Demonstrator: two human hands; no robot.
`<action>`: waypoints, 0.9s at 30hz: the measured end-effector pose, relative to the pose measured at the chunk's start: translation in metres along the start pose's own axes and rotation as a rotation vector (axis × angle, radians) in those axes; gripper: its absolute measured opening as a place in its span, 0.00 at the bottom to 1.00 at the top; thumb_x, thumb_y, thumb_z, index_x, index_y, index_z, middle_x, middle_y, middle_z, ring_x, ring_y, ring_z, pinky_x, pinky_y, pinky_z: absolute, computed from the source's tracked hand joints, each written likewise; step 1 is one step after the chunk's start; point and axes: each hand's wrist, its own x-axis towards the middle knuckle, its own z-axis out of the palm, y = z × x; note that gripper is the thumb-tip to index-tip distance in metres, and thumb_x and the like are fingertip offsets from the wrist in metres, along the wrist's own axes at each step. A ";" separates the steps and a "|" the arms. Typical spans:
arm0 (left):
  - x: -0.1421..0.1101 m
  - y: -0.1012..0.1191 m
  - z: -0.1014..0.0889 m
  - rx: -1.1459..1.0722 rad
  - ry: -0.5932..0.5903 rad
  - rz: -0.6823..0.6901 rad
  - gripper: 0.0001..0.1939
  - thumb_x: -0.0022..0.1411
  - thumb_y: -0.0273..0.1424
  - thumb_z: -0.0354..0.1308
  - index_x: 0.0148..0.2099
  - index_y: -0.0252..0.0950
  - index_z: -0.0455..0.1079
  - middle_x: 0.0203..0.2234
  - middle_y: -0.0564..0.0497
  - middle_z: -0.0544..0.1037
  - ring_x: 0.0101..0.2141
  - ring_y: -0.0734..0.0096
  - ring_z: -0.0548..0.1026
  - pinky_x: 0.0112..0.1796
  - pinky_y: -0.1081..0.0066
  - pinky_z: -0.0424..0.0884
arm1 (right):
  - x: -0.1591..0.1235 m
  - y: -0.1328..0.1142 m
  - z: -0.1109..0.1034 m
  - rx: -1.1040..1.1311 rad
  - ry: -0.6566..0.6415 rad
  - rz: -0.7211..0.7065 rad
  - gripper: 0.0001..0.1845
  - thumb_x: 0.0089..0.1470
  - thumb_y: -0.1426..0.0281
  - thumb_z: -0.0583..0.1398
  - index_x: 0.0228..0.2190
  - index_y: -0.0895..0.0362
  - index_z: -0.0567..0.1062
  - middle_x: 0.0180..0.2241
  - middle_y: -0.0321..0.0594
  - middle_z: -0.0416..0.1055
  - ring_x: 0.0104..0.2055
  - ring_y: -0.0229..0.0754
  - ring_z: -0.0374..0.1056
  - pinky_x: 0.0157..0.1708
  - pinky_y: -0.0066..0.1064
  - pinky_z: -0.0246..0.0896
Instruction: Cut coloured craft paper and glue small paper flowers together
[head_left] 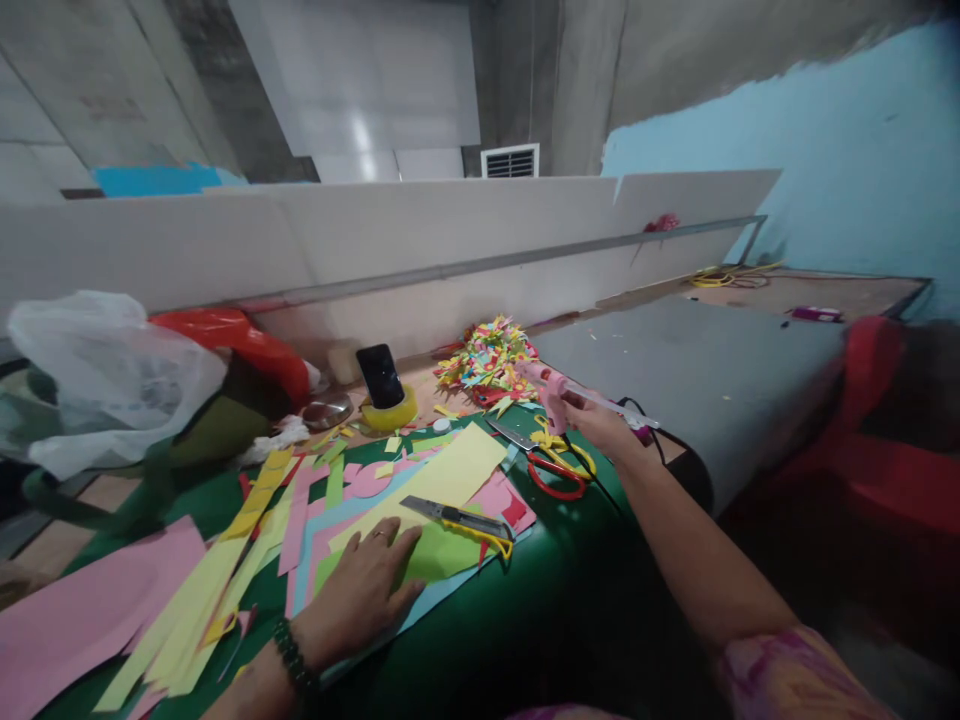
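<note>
My left hand (371, 580) lies with fingers spread on a stack of coloured paper (457, 462), next to a yellow utility knife (461, 518). In my right hand (596, 420) is a pink hot glue gun (553, 398), with a clear glue stick (630, 413) reaching out of its back. Red-handled scissors (553, 478) lie below the gun, overlapping a yellow-handled pair (574, 450). Beyond the gun's tip sits a heap of small, multicoloured paper pieces (491, 355).
A phone (381, 375) leans in a yellow tape roll (390, 410). Yellow paper strips (202, 600) and a pink sheet (97, 615) lie at the left, near a white plastic bag (112, 370). To the right are a grey tabletop (720, 370) and a red chair (877, 430).
</note>
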 end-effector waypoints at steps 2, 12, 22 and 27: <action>0.000 0.001 -0.003 0.008 -0.005 -0.002 0.30 0.60 0.38 0.51 0.63 0.35 0.60 0.60 0.35 0.64 0.60 0.48 0.62 0.59 0.46 0.51 | 0.000 0.001 -0.007 0.070 0.078 0.027 0.24 0.48 0.48 0.59 0.23 0.58 0.70 0.18 0.34 0.65 0.20 0.35 0.60 0.22 0.28 0.56; 0.021 0.025 -0.039 -0.676 0.198 0.092 0.32 0.59 0.51 0.51 0.59 0.37 0.63 0.50 0.40 0.74 0.50 0.53 0.71 0.50 0.55 0.66 | -0.060 -0.026 0.041 -0.544 0.380 -0.475 0.06 0.54 0.67 0.60 0.30 0.57 0.74 0.26 0.38 0.71 0.27 0.37 0.68 0.25 0.26 0.58; 0.056 0.060 -0.024 -1.532 0.023 0.186 0.23 0.52 0.48 0.62 0.38 0.32 0.71 0.36 0.44 0.78 0.36 0.64 0.75 0.40 0.64 0.72 | -0.080 -0.037 0.078 -0.588 0.237 -0.557 0.08 0.59 0.66 0.58 0.32 0.57 0.75 0.26 0.39 0.73 0.27 0.37 0.69 0.26 0.26 0.57; 0.062 0.054 -0.013 -1.541 0.102 0.153 0.18 0.53 0.44 0.63 0.34 0.31 0.73 0.30 0.46 0.78 0.34 0.67 0.74 0.38 0.68 0.70 | -0.083 -0.033 0.081 -0.530 0.193 -0.561 0.11 0.60 0.64 0.58 0.33 0.57 0.76 0.28 0.39 0.75 0.29 0.36 0.70 0.28 0.25 0.59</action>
